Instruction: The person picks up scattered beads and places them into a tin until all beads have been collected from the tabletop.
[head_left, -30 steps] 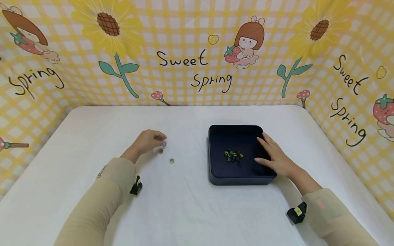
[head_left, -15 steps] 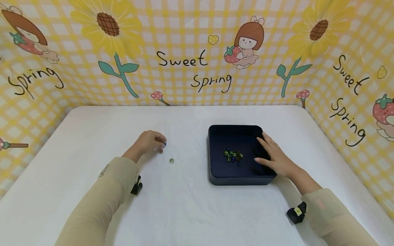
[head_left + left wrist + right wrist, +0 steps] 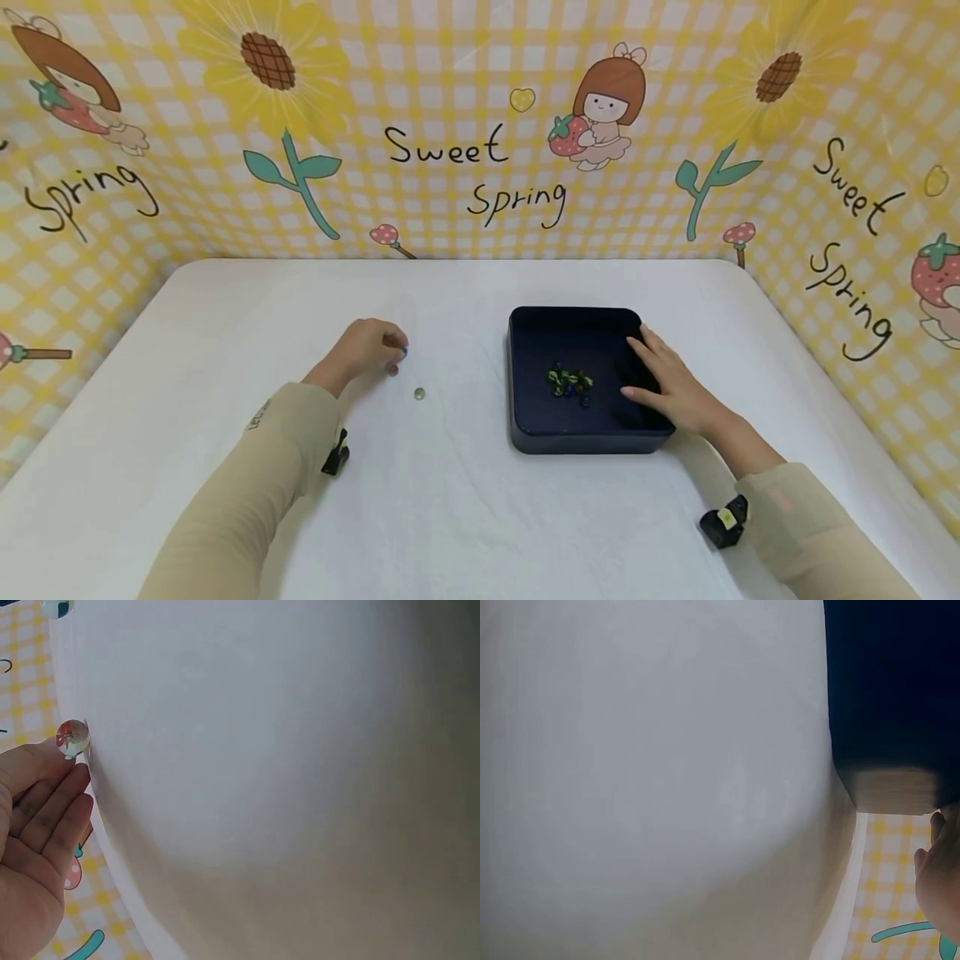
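Note:
My left hand [image 3: 366, 346] is at the left of the table, its thumb and fingertips pinching a small blue glass marble [image 3: 405, 352]. Just in front of those fingertips lies a reddish-brown marble [image 3: 393, 369], which looks clear with red swirls in the left wrist view and overlaps the fingertips there. A pale green marble [image 3: 419, 393] sits a little nearer the person. My right hand [image 3: 675, 387] rests at the right side of a dark blue box [image 3: 592, 443], fingers spread, thumb reaching over the rim. Several green, blue and brown marbles [image 3: 568, 382] lie together inside the box.
A white cloth [image 3: 450, 517] covers the table. Behind and at both sides stands a yellow checked fabric backdrop [image 3: 450, 75] with printed flowers. Black wrist cameras, such as the right one [image 3: 724, 522], hang under the sleeves.
My left hand has shifted very slightly right, with the blue marble at its fingertips. My right hand, the box and the other marbles stay where they were.

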`<state>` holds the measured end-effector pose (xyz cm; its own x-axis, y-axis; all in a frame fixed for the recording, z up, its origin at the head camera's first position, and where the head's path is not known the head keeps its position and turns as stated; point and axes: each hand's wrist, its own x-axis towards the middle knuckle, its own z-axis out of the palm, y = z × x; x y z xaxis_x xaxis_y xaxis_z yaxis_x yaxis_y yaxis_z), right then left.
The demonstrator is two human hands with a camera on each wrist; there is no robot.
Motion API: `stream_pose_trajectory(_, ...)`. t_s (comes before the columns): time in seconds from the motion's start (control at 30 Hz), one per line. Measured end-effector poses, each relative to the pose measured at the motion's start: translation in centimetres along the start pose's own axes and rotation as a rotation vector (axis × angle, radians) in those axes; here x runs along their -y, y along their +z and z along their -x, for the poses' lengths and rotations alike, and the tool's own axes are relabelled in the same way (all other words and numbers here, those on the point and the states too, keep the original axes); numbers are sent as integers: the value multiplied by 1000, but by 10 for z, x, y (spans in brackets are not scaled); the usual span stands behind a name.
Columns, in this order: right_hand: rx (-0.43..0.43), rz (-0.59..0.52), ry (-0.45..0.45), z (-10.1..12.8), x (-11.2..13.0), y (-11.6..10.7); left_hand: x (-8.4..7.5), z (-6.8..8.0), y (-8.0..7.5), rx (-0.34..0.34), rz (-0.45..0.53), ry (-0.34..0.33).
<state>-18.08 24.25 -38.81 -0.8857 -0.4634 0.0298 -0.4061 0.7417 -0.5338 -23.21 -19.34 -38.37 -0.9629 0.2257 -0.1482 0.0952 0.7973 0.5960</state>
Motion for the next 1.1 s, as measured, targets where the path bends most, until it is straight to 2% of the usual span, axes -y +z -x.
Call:
stream_pose_trajectory(0.27, -3, 0, 0, 0, 0, 0, -4, 7, -6, -128, 39, 57)
stream_pose_trajectory(0.37, -4, 0, -3, 0, 0, 0, -7, 10, -8, -156, 65, 71)
stream_pose_trajectory(0.7, -7, 2, -4, 1, 2, 0, -36, 18, -7, -168, 157, 142)
stream_pose_trajectory(0.87, -3, 1, -5, 0, 3, 0, -51, 22, -4, -152, 205, 144)
stream_pose_trajectory(1.0, -4, -1, -5, 0, 3, 0, -61, 21, 0, -149, 254, 154)
stream_pose_trajectory(1.1, -3, 0, -4, 0, 2, 0, -67, 19, 6, -147, 278, 195)
